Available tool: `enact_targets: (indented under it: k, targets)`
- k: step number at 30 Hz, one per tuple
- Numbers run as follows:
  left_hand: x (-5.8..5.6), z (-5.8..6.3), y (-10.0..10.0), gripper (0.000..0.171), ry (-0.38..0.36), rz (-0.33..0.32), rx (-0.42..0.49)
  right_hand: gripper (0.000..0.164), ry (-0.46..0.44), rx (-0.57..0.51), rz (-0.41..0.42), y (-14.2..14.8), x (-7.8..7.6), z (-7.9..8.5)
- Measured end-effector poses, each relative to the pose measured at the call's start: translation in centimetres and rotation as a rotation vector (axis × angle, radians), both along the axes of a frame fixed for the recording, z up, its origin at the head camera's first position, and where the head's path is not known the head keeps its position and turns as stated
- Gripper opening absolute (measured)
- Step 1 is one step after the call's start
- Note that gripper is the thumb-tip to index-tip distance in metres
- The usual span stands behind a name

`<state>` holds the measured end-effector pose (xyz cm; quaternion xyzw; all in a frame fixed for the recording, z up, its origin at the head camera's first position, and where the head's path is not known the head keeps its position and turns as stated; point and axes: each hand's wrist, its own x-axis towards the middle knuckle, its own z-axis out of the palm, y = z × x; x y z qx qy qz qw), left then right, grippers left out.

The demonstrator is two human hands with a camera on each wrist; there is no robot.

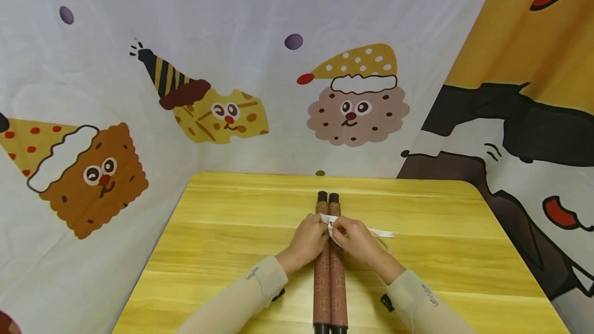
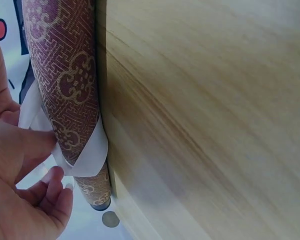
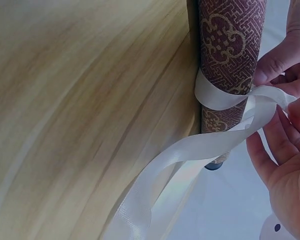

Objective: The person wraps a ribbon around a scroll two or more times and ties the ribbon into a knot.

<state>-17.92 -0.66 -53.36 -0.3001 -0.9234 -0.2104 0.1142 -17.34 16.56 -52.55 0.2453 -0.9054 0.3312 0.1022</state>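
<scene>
Grip, left: the left hand point(image 1: 307, 238) sits against the left flank of the pair of rolls point(image 1: 322, 293), thumb and fingers closing on the white ribbon point(image 3: 220, 97); exact contact partly hidden. Grip, right: the right hand point(image 1: 359, 241) pinches the ribbon between thumb and finger, just right of the rolls' midline. Both sets of fingertips work above the rolls, near each other.

Ribbon: passes around the rolls toward their far end, its strands crossing between the two hands; a loose ribbon tail point(image 1: 382, 233) trails off to the right of the rolls.

Rolls: two, side by side, brownish-red cloth with gold motifs, running lengthwise between the forearms. Dark end knobs point(image 1: 322, 196) project beyond the hands at the rolls' far end; dark ends also show at the near end.

Outward: pale sleeves point(image 1: 413, 290) flank the rolls at left and right. Yellow wood-grain table point(image 1: 223, 251) lies beneath them. Beyond the rolls' far end, a white printed curtain point(image 1: 232, 14) carries cartoon snack figures in hats.
</scene>
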Motion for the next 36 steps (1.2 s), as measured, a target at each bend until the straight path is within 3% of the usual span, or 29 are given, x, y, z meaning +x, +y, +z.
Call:
enact_targets:
  k: [4, 10, 15, 18, 22, 30, 36]
  targets:
    - [-0.2, -0.1, 0.0, 0.008, 0.024, -0.011, 0.012, 0.010, 0.016, 0.003, -0.020, 0.1, 0.0, -0.1]
    - [0.4, 0.4, -0.2, 0.014, -0.001, -0.018, 0.161, 0.011, 0.056, -0.032, -0.014, 0.3, 0.0, -0.2]
    - [0.6, 1.1, -0.2, 0.013, -0.212, -0.018, 0.339, 0.017, 0.088, -0.058, 0.028, 0.5, 0.1, -0.1]
    - [0.5, 1.5, -0.3, 0.013, -0.346, 0.007, 0.439, 0.019, 0.055, -0.075, 0.052, 0.5, 0.3, -0.1]
    - [0.3, 2.0, -0.5, 0.012, -0.423, 0.040, 0.521, 0.020, -0.032, -0.116, 0.057, 0.3, 0.6, 0.1]
    - [0.0, 2.2, -0.9, 0.010, -0.456, 0.026, 0.549, 0.013, -0.055, -0.100, 0.024, -0.1, 0.4, 0.1]
    - [0.0, 2.1, -1.1, 0.011, -0.499, 0.029, 0.529, 0.020, -0.083, -0.087, -0.032, -0.2, 0.4, 0.4]
